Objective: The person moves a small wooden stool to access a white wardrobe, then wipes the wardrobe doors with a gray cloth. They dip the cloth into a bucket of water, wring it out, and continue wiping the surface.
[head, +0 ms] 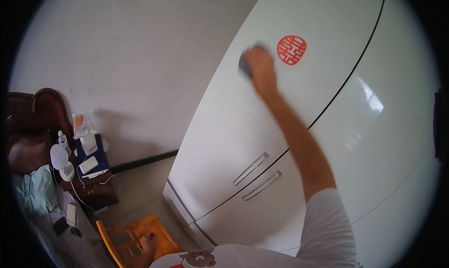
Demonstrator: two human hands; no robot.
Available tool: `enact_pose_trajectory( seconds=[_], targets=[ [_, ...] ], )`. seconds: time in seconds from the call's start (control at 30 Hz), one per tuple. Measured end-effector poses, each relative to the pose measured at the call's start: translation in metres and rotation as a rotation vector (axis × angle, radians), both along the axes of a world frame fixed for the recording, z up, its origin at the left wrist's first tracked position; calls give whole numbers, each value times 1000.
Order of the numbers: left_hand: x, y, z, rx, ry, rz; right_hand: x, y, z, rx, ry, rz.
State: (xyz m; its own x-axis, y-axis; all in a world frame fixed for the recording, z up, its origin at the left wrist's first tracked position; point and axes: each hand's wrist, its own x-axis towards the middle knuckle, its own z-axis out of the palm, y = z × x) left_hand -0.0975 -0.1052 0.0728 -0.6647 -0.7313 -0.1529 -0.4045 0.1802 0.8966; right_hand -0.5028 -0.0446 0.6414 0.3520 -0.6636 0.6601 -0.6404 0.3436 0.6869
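Note:
My right arm reaches up across a tall white wardrobe door [224, 127]. At its end my right hand [261, 62], blurred, presses a grey cloth [245, 65] to the glossy surface. Just right of that hand, a round red double-happiness paper-cut [292, 50] is stuck on the door. Lower down, two long metal handles, the left one [250, 169] and the right one [262, 186], flank the seam between the doors. My left hand [148, 242] hangs low over an orange wooden chair [161, 233], its fingers curled and nothing visible in them.
Against the wall stands a dark wooden nightstand [101, 196] bearing a white lamp [63, 161], a plastic bottle [64, 142], white devices and cables. Beside it is a bed with a dark headboard [52, 103], a pale green pillow [41, 189] and a white power bank [71, 214].

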Motion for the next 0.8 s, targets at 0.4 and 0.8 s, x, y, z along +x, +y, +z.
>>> enact_pose_trajectory(
  seconds=[0.4, 0.8],
  targets=[
    [24, 25, -15, -46, 66, 75, -78, -52, -49, 149, 240, -672],
    [41, 10, -9, 119, 69, 89, -25, 25, -137, 449, -355, -78]
  ],
)
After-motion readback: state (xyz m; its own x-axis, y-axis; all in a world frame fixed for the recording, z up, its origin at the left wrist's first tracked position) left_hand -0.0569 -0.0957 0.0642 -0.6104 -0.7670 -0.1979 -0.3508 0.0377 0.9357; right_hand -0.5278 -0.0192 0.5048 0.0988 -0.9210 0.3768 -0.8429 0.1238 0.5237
